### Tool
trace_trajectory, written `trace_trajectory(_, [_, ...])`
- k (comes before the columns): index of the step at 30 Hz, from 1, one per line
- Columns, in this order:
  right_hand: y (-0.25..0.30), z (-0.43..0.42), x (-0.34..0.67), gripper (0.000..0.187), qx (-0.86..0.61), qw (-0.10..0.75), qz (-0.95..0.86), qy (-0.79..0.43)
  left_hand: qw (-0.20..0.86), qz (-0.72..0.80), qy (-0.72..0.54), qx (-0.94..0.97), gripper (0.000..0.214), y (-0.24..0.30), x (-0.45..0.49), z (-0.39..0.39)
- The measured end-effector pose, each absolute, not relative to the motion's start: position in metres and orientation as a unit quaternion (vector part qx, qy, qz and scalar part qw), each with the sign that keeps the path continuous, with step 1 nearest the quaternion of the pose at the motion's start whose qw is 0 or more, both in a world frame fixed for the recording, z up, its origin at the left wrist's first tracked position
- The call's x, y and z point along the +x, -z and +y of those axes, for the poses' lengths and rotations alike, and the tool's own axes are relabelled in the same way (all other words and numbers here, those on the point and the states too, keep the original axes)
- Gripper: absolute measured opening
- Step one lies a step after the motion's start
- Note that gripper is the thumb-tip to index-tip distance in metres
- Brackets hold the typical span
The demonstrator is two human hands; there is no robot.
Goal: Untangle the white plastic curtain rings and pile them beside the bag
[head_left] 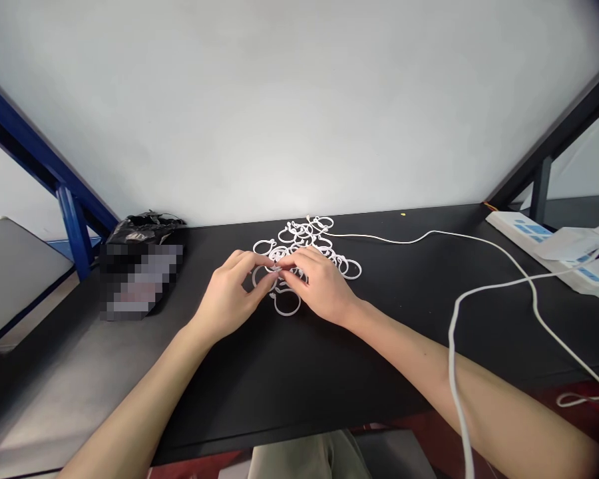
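A heap of several white plastic rings (pixel 307 243) lies on the black table (pixel 389 319) near the back wall. My left hand (pixel 232 293) and my right hand (pixel 317 283) meet at the near edge of the heap, fingertips pinched together on a white ring (pixel 274 269). Another ring (pixel 286 305) lies flat just below my fingers, between both hands. Both forearms rest low over the table.
A black plastic bag (pixel 147 226) and a blurred dark item (pixel 140 279) sit at the left. A white cable (pixel 479 289) runs from the heap across the right side and over my right arm. White power strips (pixel 554 249) lie at the far right.
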State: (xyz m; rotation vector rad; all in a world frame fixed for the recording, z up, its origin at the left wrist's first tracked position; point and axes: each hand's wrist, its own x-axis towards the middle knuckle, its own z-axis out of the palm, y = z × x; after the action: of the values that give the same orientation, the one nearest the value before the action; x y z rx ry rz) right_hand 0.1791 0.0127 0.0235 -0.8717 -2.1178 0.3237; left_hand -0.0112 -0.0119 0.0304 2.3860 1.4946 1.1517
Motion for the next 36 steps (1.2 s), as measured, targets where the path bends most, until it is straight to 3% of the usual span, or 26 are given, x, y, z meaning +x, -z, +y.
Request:
trace_trajectory(5, [-0.023,0.012,0.177,0.010,-0.355,0.416,-0.828,-0.122,0.000,0.445,-0.401,0.801,0.008,-0.028,-0.008,-0.010])
trace_trajectory(22, [-0.025,0.010,0.177,0.006,-0.356,0.472,-0.792,-0.150,0.106,0.462,-0.464,0.748,0.004,-0.026,-0.001,-0.016])
trace_trajectory(30, [-0.029,0.008,0.173,0.005,-0.381,0.496,-0.757,-0.192,0.124,0.448,-0.430,0.774,0.018,-0.032,0.001,-0.019])
trace_trajectory(36, [-0.026,0.015,0.179,0.010,-0.382,0.458,-0.789,-0.147,0.023,0.550,-0.386,0.740,0.020,-0.027,-0.016,-0.003])
